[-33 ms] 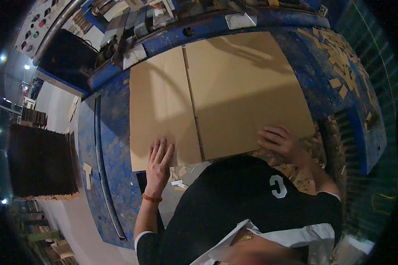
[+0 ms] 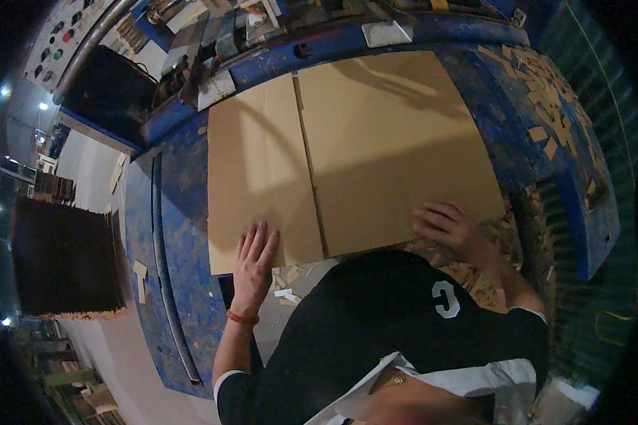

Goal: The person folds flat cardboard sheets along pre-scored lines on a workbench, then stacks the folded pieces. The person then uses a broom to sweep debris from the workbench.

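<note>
A large brown cardboard sheet lies flat on the blue worn machine table. A dark narrow slit or gap runs down it from far edge to near edge, left of its middle. My left hand rests on the near edge of the left part, fingers stretched out on the surface and thumb not clearly seen. On the right part, close to the near right corner, my right hand lies with its fingers spread over the cardboard. Neither hand grips the sheet.
Blue machinery with a white metal guide plate and another plate borders the sheet's far edge. Cardboard scraps cover the table's right side, and more lie below. A button panel stands far left, a dark stack below it.
</note>
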